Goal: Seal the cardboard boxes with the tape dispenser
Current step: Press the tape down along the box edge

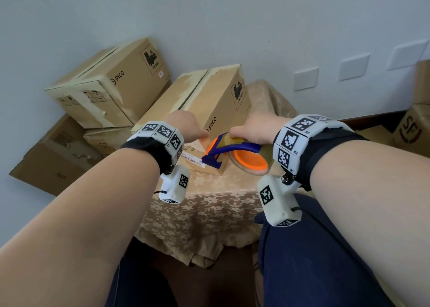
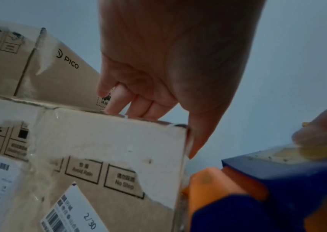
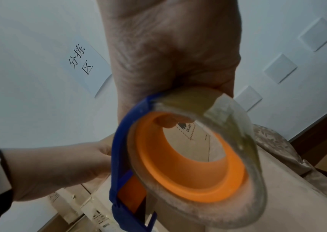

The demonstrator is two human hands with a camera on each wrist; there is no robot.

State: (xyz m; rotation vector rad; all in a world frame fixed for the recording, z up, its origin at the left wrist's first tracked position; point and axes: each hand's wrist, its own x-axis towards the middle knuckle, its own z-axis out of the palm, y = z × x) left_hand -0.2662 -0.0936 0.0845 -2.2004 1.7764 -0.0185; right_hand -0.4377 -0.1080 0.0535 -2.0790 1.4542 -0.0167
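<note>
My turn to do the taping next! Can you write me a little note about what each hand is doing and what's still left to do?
Left hand: fingers curled over the top near edge of the cardboard box on the cloth-covered table, thumb down its side, steadying it.
Right hand: grips the blue and orange tape dispenser, held at the box's near right corner.
Done: the box flaps are closed. Old torn tape marks show along the seam; whether fresh tape is on it I cannot tell.
Left: run tape along the top seam, cut it, then see to the other PICO box by the wall.
</note>
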